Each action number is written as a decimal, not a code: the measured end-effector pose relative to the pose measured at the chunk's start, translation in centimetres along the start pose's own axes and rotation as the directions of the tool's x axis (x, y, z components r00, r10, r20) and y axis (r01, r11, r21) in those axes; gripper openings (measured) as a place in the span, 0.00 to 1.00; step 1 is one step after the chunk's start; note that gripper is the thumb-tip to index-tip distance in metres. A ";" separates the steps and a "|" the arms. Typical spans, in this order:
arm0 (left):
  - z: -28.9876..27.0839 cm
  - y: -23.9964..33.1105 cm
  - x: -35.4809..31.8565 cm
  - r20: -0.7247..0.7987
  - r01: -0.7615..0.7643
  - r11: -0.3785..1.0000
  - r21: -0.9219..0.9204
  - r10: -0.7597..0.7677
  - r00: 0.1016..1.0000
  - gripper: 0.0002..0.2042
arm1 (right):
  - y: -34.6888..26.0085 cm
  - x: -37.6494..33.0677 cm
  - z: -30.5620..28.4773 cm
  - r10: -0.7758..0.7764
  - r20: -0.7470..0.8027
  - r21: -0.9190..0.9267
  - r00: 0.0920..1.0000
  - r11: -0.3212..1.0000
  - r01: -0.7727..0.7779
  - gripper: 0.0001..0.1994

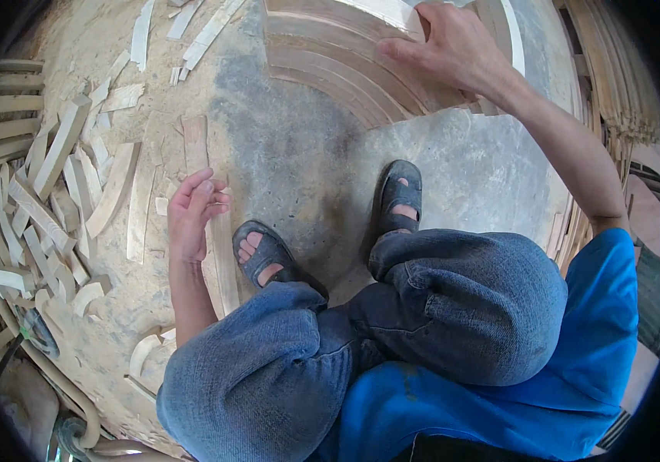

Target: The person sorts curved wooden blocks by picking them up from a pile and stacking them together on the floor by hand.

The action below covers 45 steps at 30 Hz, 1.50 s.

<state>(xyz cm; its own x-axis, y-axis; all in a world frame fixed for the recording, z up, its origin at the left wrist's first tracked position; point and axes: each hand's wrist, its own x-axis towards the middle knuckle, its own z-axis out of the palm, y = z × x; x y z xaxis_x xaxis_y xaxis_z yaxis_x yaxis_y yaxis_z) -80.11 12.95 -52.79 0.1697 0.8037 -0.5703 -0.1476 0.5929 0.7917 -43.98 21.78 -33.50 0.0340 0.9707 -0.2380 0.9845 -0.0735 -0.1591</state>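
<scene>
At the top of the head view, a stack of curved wooden pieces (334, 58) stands on the floor, its layers nested in an arc. My right hand (457, 46) reaches out to it and grips the upper curved piece. The thumb lies on the near face, while the other fingers go over the far side, partly hidden. My left hand (195, 212) is raised beside my left foot with its fingers loosely curled and apart. Nothing shows in it. A long, flat wooden strip (223, 266) lies beneath and beside that hand.
Wood offcuts (60, 196) lie heaped on the dusty floor at left, with curved pieces (6, 104) stacked behind them. Thin splinters (207, 35) are scattered at the top left. More long boards (614, 61) stand at the far right. A hose (64, 381) runs along the lower left.
</scene>
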 end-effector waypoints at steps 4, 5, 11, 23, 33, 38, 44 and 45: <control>-1.7 -1.5 -0.8 -0.148 0.015 0.990 0.139 0.006 0.989 0.17 | 0.3 -0.1 1.0 -0.062 -0.057 0.027 0.996 0.998 0.063 0.26; -2.2 -2.4 -0.8 -0.216 0.016 0.970 0.243 0.038 0.976 0.18 | 0.3 0.1 1.1 -0.021 -0.037 -0.026 0.999 0.999 0.020 0.27; -2.2 -7.8 -1.4 -0.233 0.131 0.256 0.958 0.425 0.875 0.37 | 2.7 0.7 2.3 -0.098 -0.062 -0.099 0.993 0.991 0.091 0.32; -11.5 -7.2 -6.3 -0.555 0.374 0.425 0.824 0.472 0.685 0.35 | 0.6 -4.1 1.9 -0.324 -0.657 0.161 0.681 0.822 0.546 0.21; -22.8 -19.5 -21.4 -0.952 0.840 0.520 0.154 0.305 -0.014 0.37 | 5.4 -3.5 0.4 0.051 -0.659 0.488 0.751 0.789 0.375 0.15; -24.9 -16.4 -18.2 -0.981 0.497 0.866 -0.062 0.038 -0.189 0.36 | 7.8 -3.8 -0.5 0.173 -0.584 0.495 0.793 0.850 0.179 0.15; -31.2 -17.5 -22.3 -0.959 0.646 0.761 -0.065 0.131 -0.252 0.34 | 7.8 -4.4 -0.2 0.271 -0.477 0.490 0.836 0.872 -0.003 0.20; -29.4 -17.8 -19.1 -0.988 0.463 0.879 -0.118 -0.057 -0.145 0.35 | 7.7 -5.4 -0.5 0.283 -0.493 0.505 0.822 0.863 0.006 0.20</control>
<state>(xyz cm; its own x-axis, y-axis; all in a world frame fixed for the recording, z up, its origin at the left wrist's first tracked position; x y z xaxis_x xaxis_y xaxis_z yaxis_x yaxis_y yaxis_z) -109.33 -11.52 -62.42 -0.9788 -0.1008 -0.1784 -0.1665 0.8987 0.4058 -36.52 16.13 -32.97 0.3918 0.8904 0.2316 0.7628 -0.1736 -0.6229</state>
